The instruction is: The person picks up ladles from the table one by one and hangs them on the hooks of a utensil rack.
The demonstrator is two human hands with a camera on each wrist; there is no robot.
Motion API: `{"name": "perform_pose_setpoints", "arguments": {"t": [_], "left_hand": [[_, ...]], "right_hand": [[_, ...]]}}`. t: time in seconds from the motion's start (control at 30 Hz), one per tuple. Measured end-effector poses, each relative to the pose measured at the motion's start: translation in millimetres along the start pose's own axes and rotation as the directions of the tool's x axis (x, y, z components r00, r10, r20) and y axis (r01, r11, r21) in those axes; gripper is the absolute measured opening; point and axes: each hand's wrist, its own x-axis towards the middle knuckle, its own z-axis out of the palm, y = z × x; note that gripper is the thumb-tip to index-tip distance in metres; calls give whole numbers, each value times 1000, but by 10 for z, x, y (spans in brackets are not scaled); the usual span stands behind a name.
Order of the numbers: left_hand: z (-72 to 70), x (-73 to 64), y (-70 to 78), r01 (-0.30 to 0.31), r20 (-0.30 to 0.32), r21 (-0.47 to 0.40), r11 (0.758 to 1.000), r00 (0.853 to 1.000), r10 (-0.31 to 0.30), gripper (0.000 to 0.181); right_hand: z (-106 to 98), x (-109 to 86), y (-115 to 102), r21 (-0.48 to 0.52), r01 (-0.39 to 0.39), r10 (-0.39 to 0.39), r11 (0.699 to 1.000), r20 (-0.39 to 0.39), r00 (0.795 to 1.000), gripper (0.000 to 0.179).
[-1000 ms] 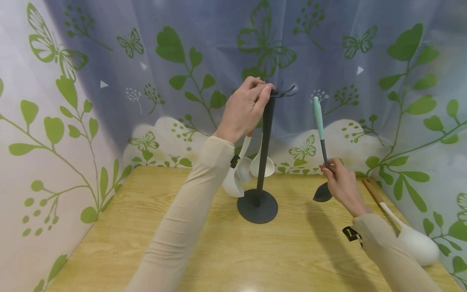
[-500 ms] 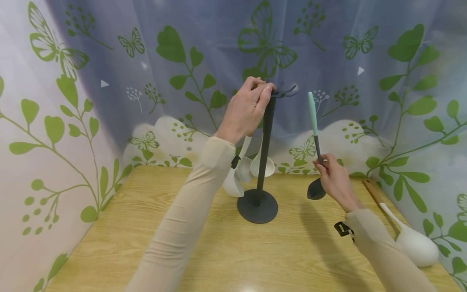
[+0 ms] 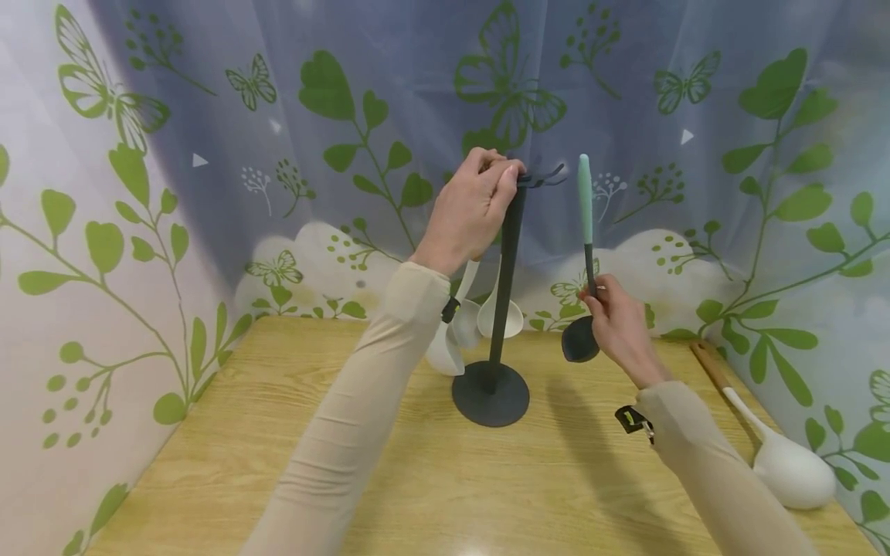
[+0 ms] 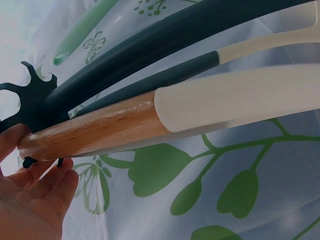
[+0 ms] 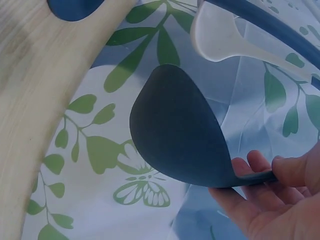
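Note:
My left hand (image 3: 469, 208) grips the hooked top of a dark utensil stand (image 3: 510, 270). Several pale utensils hang behind it, among them a white ladle (image 3: 445, 351) and a white round-headed spoon (image 3: 511, 319). In the left wrist view a wooden handle (image 4: 95, 129) hangs by my fingertips, beside a dark handle (image 4: 150, 89). My right hand (image 3: 622, 328) pinches the dark shaft of a ladle (image 3: 585, 201), mint handle up and bowl down. The ladle stands upright in the air, right of the stand. Its dark bowl (image 5: 177, 130) fills the middle of the right wrist view.
Free hooks (image 3: 549, 179) stick out at the stand's right side. Its round base (image 3: 490, 405) sits on the wooden table (image 3: 278, 432). A large white ladle with a wooden handle (image 3: 793, 471) lies at the table's right edge. A leaf-printed curtain (image 3: 403, 77) closes off the back.
My right hand has carried the mint-handled ladle leftward and upward, closer to the stand. The left hand keeps its grip, and the stand has not moved.

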Motion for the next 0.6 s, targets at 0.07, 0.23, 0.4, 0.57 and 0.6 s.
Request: {"name": "perform_pose_setpoints", "arguments": {"t": [0.07, 0.23, 0.4, 0.57, 0.6], "left_hand": [[7, -2, -4, -3, -4, 3, 1000, 1000, 3, 45], [13, -4, -6, -9, -11, 5, 1000, 1000, 9, 45], [19, -6, -3, -16, -17, 0, 1000, 1000, 16, 45], [20, -8, 5, -9, -12, -4, 1000, 1000, 9, 45], [19, -7, 6, -6, -8, -3, 1000, 1000, 6, 45]], "right_hand": [[9, 12, -18, 10, -8, 8, 1000, 6, 1000, 17], [31, 43, -54, 12, 3, -3, 1000, 9, 1000, 16], [43, 56, -77, -8, 34, -34, 999, -5, 999, 17], [53, 63, -72, -31, 60, -61, 998, -17, 998, 19], [55, 64, -70, -36, 63, -64, 997, -17, 998, 19]]}}
